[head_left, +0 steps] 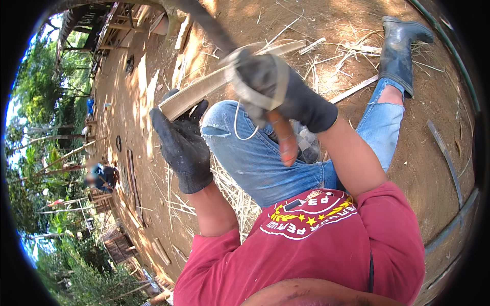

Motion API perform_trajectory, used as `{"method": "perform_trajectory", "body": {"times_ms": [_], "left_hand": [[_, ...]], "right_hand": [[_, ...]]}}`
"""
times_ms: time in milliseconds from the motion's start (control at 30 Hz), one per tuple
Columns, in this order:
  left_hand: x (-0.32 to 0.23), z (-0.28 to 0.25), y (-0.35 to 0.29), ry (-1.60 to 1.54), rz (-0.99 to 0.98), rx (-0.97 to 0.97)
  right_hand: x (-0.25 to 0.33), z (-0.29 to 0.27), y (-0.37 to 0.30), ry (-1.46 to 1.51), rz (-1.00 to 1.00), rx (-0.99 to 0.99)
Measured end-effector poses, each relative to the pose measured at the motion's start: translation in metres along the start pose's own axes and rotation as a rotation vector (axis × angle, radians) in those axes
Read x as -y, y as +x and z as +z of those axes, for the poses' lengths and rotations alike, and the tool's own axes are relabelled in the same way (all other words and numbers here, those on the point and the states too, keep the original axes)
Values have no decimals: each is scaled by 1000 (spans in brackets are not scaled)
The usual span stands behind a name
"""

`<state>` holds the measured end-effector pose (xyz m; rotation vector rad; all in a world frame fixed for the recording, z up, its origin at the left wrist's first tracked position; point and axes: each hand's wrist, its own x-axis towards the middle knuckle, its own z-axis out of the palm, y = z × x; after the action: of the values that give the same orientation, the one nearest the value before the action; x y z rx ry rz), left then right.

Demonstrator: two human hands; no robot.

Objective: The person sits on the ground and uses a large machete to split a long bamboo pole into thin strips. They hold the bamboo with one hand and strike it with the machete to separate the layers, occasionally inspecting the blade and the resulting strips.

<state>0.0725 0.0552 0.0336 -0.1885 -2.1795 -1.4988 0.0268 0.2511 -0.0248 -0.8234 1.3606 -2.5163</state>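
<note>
My left hand (184,148), in a dark work glove, grips the near end of a split bamboo piece (196,94) between thumb and fingers. The piece slants away to the upper right, passing behind my other hand. A dark glove also covers my right hand (270,84), which is closed around a machete. Its orange-brown handle (283,140) sticks out below the fist, and its dark blade (206,23), blurred by motion, points to the upper left. A pale band (280,81) loops round the right glove, and a thin loop hangs beneath it.
My bent knee (229,127) in torn jeans is under the work; a rubber boot (398,51) is at the upper right. Bamboo shavings (352,51) litter the dirt. A flat strip (444,153) lies at the right. Another person (102,177) is far off left.
</note>
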Motion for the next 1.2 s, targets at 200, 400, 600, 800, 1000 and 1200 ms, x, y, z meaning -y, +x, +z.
{"method": "perform_trajectory", "body": {"times_ms": [200,400,600,800,1000,1200], "left_hand": [[-4,7,8,-331,-175,-109],[13,11,4,24,-79,-282],[22,15,-3,154,86,-179],[29,0,4,-578,-157,-63],[22,7,13,-569,-152,-23],[5,32,6,-174,-75,-199]], "right_hand": [[-92,-175,-84,-753,779,-842],[-152,-150,-74,96,541,-1013],[-168,-119,-4,230,541,-844],[-153,-90,18,182,504,-778],[-141,-85,17,34,540,-735],[-116,-82,10,85,602,-696]]}}
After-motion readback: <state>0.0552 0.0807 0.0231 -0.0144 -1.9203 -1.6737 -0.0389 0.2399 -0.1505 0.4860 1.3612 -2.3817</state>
